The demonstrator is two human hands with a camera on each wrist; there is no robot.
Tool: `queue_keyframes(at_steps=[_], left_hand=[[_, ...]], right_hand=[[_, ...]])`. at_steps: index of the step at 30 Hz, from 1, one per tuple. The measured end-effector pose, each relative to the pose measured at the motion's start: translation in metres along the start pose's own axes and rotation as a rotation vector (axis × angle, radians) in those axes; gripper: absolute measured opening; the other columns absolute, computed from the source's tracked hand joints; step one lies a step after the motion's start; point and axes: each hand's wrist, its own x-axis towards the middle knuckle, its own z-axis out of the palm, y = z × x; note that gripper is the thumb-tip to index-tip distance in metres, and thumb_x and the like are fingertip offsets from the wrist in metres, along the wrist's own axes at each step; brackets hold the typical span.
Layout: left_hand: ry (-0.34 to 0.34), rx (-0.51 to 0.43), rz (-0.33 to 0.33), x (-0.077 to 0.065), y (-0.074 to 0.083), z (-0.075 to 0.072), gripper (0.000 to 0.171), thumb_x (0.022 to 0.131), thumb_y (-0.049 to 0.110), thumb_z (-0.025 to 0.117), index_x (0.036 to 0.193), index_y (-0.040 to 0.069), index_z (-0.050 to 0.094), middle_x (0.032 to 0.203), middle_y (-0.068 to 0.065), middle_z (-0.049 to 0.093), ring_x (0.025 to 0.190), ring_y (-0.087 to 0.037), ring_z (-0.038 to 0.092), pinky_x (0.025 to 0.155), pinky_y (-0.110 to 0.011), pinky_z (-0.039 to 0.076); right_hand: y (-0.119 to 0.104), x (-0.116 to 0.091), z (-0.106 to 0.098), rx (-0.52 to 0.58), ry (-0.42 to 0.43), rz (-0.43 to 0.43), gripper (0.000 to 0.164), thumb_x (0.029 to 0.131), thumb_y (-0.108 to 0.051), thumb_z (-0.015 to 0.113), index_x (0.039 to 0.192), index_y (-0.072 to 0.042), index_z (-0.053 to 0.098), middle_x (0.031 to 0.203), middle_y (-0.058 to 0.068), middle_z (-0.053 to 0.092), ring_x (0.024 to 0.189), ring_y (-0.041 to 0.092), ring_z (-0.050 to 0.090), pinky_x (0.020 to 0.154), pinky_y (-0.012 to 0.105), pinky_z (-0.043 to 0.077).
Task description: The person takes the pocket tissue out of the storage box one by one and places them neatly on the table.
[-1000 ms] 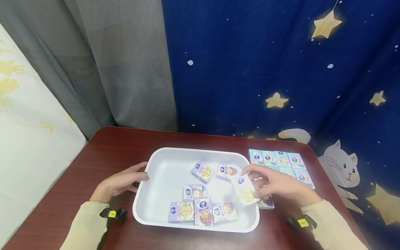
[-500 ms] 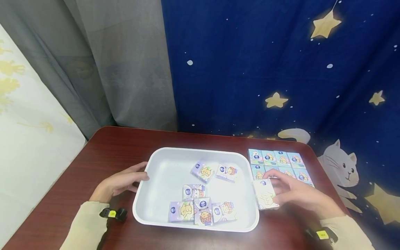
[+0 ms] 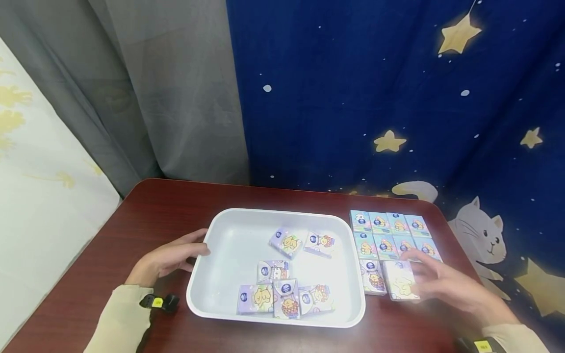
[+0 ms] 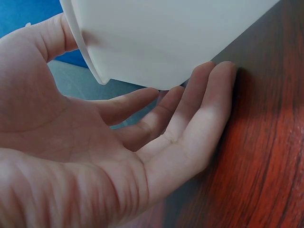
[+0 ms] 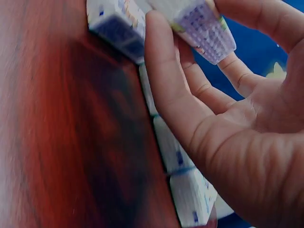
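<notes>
My left hand (image 3: pixel 169 257) holds the left side of a white plastic tray (image 3: pixel 234 245); in the left wrist view its thumb goes over the rim (image 4: pixel 85 52) and the fingers touch the outer wall. Inside the tray lie several lilac packs of pocket tissues (image 3: pixel 287 242), some overlapping near the front. To the right of the tray, my right hand (image 3: pixel 446 284) grips one tissue pack (image 3: pixel 400 280) by its edges, thumb and fingers round it, as the right wrist view also shows (image 5: pixel 204 33). Beside it on the table is another lilac tissue pack (image 3: pixel 372 277).
Two rows of blue tissue packs (image 3: pixel 384 223) lie side by side at the back right of the dark red wooden table (image 3: pixel 185 206). A blue star-patterned curtain (image 3: pixel 309 122) and a grey curtain (image 3: pixel 190 98) hang behind the table.
My right hand has carried the tissue pack rightward, from over the tray's right edge to beside the lilac pack on the table. The left hand and tray stay put.
</notes>
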Motion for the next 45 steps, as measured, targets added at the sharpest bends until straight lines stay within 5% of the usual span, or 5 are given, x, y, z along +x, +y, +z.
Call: queue_keyframes(at_steps=[11,15,21,28,45], left_hand=[[-0.009,0.002,0.012,-0.002,0.002,0.001,0.084,0.100,0.019,0.064,0.171,0.000,0.023,0.135,-0.020,0.067,0.109,-0.034,0.072,0.091,-0.058,0.062],[-0.010,0.005,0.012,-0.002,0.002,0.001,0.084,0.100,0.018,0.063,0.171,0.000,0.023,0.135,-0.020,0.067,0.109,-0.035,0.072,0.091,-0.059,0.062],[-0.005,0.011,0.008,-0.001,0.001,0.000,0.083,0.100,0.018,0.063,0.171,0.000,0.023,0.135,-0.020,0.067,0.109,-0.034,0.072,0.091,-0.059,0.062],[-0.006,0.012,0.009,-0.002,0.001,0.000,0.084,0.100,0.019,0.063,0.171,0.000,0.023,0.135,-0.020,0.067,0.109,-0.034,0.072,0.092,-0.059,0.062],[-0.011,-0.001,0.020,-0.002,0.001,0.000,0.082,0.099,0.018,0.062,0.171,0.001,0.025,0.133,-0.020,0.069,0.109,-0.035,0.072,0.091,-0.059,0.062]], right_hand=[[0.011,-0.006,-0.004,-0.118,0.146,0.083,0.050,0.101,0.003,0.066,0.139,-0.028,0.060,0.129,0.016,0.068,0.108,0.031,0.074,0.088,0.047,0.064],[0.013,-0.003,-0.001,-0.162,0.213,0.120,0.047,0.100,-0.001,0.070,0.142,-0.019,0.059,0.125,0.016,0.069,0.105,0.032,0.074,0.086,0.047,0.064],[0.012,-0.003,0.007,-0.229,0.325,0.158,0.062,0.098,-0.003,0.074,0.149,0.010,0.041,0.117,0.015,0.068,0.098,0.030,0.074,0.082,0.044,0.065],[0.009,-0.001,0.014,-0.292,0.434,0.203,0.071,0.093,-0.001,0.075,0.149,0.017,0.034,0.117,0.020,0.063,0.097,0.030,0.072,0.081,0.042,0.066],[0.012,-0.001,0.015,-0.261,0.444,0.201,0.060,0.094,0.002,0.072,0.141,0.019,0.039,0.114,0.020,0.062,0.096,0.028,0.071,0.082,0.043,0.066]])
